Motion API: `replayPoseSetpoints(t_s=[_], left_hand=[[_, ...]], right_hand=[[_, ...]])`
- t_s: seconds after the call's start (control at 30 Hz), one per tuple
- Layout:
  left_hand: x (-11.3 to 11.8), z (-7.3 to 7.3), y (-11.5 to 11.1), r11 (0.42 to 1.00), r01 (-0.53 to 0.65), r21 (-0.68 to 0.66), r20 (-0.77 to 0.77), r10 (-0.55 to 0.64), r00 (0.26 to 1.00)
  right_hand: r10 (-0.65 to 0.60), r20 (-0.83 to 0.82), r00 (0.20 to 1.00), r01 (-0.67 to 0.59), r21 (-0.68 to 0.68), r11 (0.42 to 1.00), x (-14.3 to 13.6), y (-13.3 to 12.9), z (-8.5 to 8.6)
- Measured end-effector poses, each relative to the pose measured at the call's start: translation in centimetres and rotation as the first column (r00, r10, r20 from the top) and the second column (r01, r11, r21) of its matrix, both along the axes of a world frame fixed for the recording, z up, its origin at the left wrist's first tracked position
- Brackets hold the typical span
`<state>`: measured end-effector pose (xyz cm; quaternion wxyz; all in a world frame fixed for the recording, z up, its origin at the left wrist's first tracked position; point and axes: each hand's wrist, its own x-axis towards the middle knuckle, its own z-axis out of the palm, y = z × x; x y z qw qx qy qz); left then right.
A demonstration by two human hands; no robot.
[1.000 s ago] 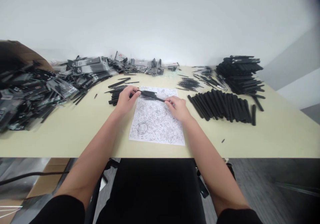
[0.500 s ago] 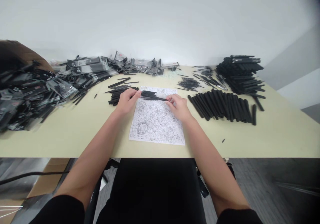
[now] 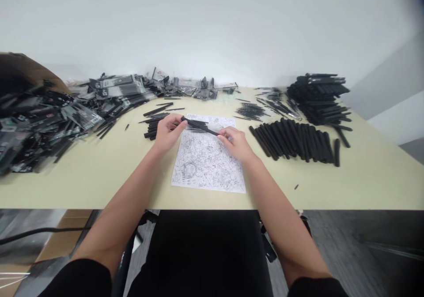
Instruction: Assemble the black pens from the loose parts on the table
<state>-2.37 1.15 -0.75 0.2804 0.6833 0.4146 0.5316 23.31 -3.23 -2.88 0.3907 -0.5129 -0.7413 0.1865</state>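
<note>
Left hand (image 3: 168, 133) pinches one end of slim black stick (image 3: 207, 130), right hand (image 3: 236, 143) pinches other end; stick slants between hands, over scribbled paper (image 3: 208, 167); likely light, stiff, smooth enough to slip; probably not very fragile; best held with light pinch near ends.

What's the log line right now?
left hand: holds black rod's left end | right hand: holds right end | scribbled paper: beneath, on table
</note>
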Motion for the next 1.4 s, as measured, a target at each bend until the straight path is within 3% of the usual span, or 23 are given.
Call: replayPoseSetpoints(t_s=[0.33,0.53,0.83,1.07,1.4], left_hand=[[0.2,1.5,-0.9,0.983,0.044,-0.176,0.029,-0.039,0.999],[0.5,1.3,-0.8,0.952,0.054,-0.300,0.016,-0.051,0.999],[0.1,0.4,-0.1,0.970,0.003,-0.243,0.025,0.003,1.000],[0.3,0.5,-0.2,0.972,0.098,-0.212,0.043,-0.091,0.995],[0.3,0.8,-0.5,0.972,0.089,-0.215,-0.018,-0.096,0.995]], right_hand=[[-0.018,-0.071,0.997,0.021,0.038,0.999,0.2,0.2,0.1],[-0.036,-0.113,0.993,0.044,0.071,0.996,0.3,0.2,0.2],[-0.047,-0.297,0.954,0.039,-0.034,0.999,-0.3,0.3,-0.5],[-0.099,-0.219,0.971,0.074,-0.122,0.990,-0.1,0.0,-0.1],[-0.068,-0.224,0.972,0.047,-0.098,0.994,-0.3,0.0,0.2]])
